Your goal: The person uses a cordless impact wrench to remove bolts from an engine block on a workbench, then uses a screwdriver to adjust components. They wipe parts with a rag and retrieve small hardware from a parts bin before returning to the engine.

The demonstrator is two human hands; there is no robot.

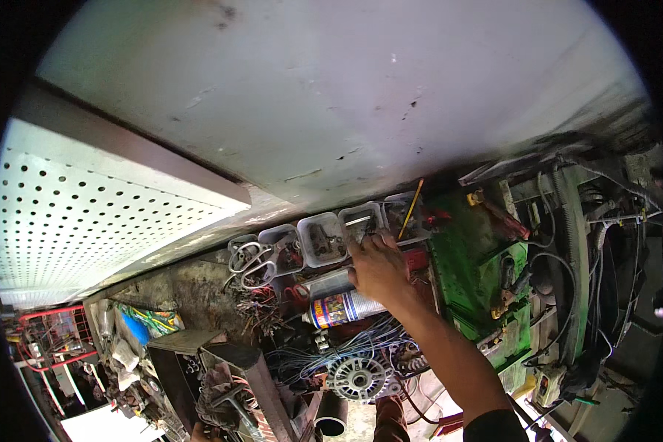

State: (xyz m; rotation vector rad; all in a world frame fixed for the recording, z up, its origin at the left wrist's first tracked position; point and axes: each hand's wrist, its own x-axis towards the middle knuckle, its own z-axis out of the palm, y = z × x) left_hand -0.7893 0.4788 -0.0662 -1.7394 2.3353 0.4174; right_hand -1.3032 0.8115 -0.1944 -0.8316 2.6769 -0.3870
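Note:
My right hand (379, 267) reaches over a row of clear plastic tubs, its fingers bent down at the near edge of one tub (359, 215) that holds a pale stick-like piece. The thumb stands apart from the fingers, and I see nothing gripped. Left of it, another tub (322, 241) contains small dark parts. A spray can (342, 308) with a colourful label lies on its side under my wrist. At the lower edge, only a sliver of my left hand (201, 433) shows, beside a box of metal tools; its fingers are mostly hidden.
Scissors (252, 264) with pale handles lie by the left tubs. Bundled wires (353, 342) and a round finned metal housing (359, 377) sit nearer me. A green metal surface (460, 254) with tools is to the right. White pegboard (88, 214) stands left.

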